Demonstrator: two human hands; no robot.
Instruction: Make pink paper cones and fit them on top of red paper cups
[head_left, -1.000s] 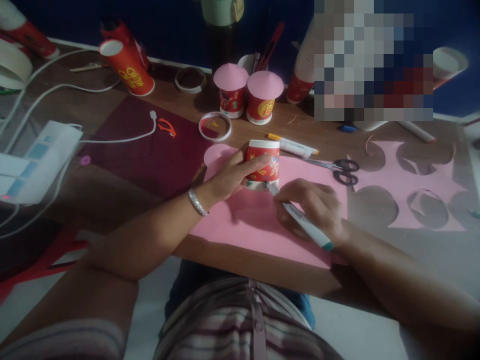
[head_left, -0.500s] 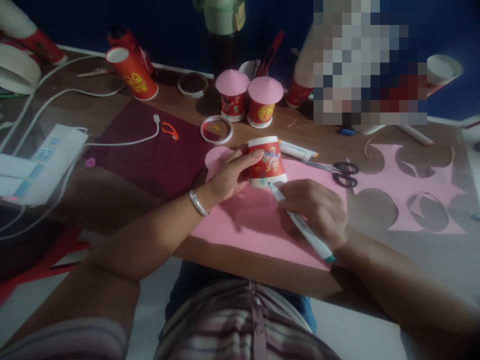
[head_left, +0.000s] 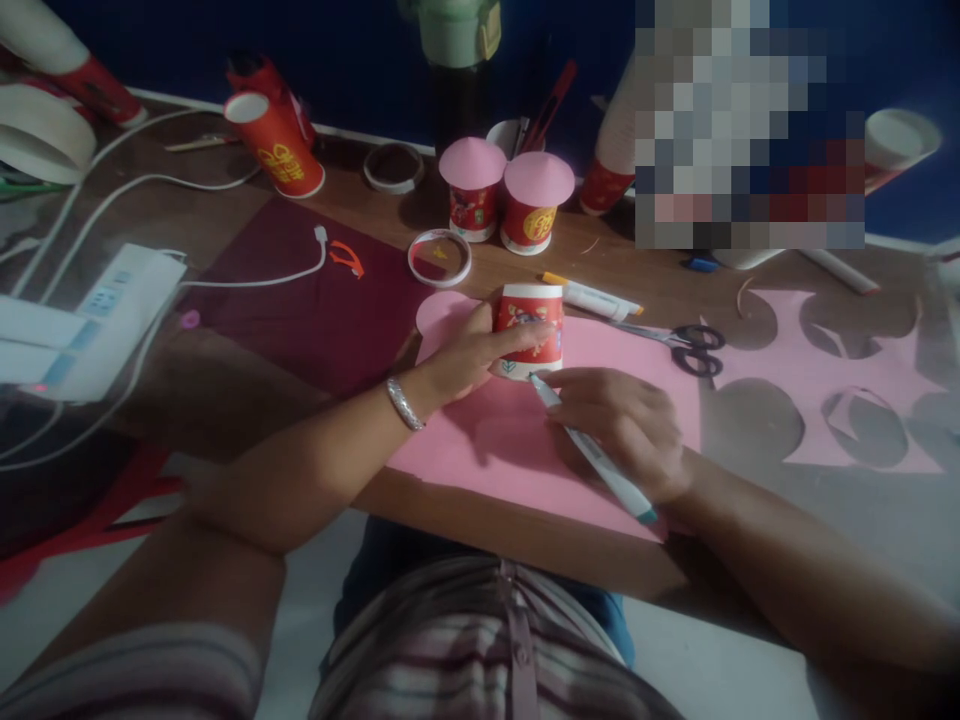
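My left hand (head_left: 472,355) is wrapped round a red and white paper cup (head_left: 529,310), its thumb lying across the printed side. The cup is upside down, wide rim toward me, with a small green leaf drawing on the white band. In my right hand (head_left: 619,425) is a marker pen (head_left: 604,465) with a teal end, its tip at the cup's white band. Both hands are over a sheet of pink paper (head_left: 517,465). Scissors (head_left: 675,340) with black handles and an orange-ended marker (head_left: 592,297) lie just beyond the cup.
Two red cups with pink cone roofs (head_left: 540,180) stand at the back. A roll of tape (head_left: 439,258) is in front of them. Pink paper scraps with round holes (head_left: 806,375) lie right. A white power strip (head_left: 112,320) with cables is at left, near a tall red cup (head_left: 281,150).
The cup has turned a little in my left hand, and the leaf drawing has shifted left. My thumb reaches farther across it. The marker tip has moved slightly left and down along the band.
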